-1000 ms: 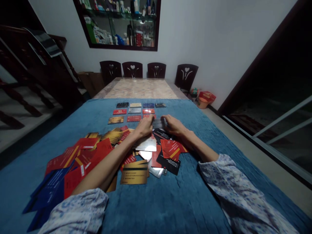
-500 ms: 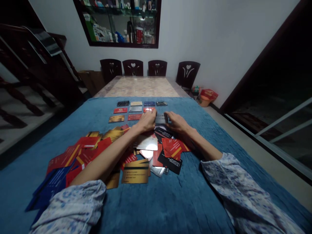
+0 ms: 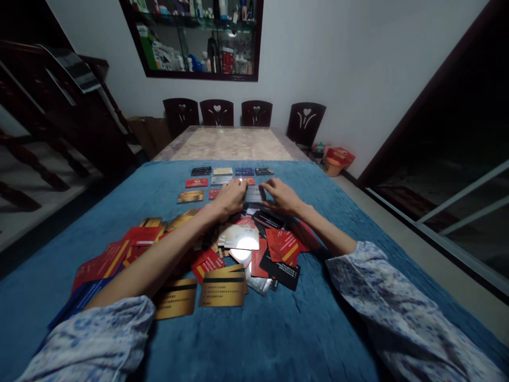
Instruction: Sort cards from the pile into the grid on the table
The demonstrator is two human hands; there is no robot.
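Note:
A silver-grey card (image 3: 253, 194) lies on the blue cloth at the right end of the nearest row of cards. My left hand (image 3: 233, 198) is at its left edge, with the fingers curled down and partly hiding a red card (image 3: 214, 194) beside it. At the right edge, my right hand (image 3: 281, 196) has its index finger and thumb against the card. Below my wrists spreads a loose heap of cards: gold cards (image 3: 222, 289), red cards (image 3: 283, 244), black cards (image 3: 280, 269) and a whitish card (image 3: 242, 237).
Farther rows hold a black card (image 3: 201, 171), a cream card (image 3: 222, 172), a blue card (image 3: 244, 172) and others. A gold card (image 3: 190, 197) starts the nearest row. Blue cards (image 3: 75, 302) lie under my left forearm. Several dark chairs (image 3: 217, 112) stand behind the table's bare far end (image 3: 230, 142).
Both hands have shifted left with the silver-grey card, moving it closer to the red card in its row. My left forearm has also moved left, uncovering more gold and red cards.

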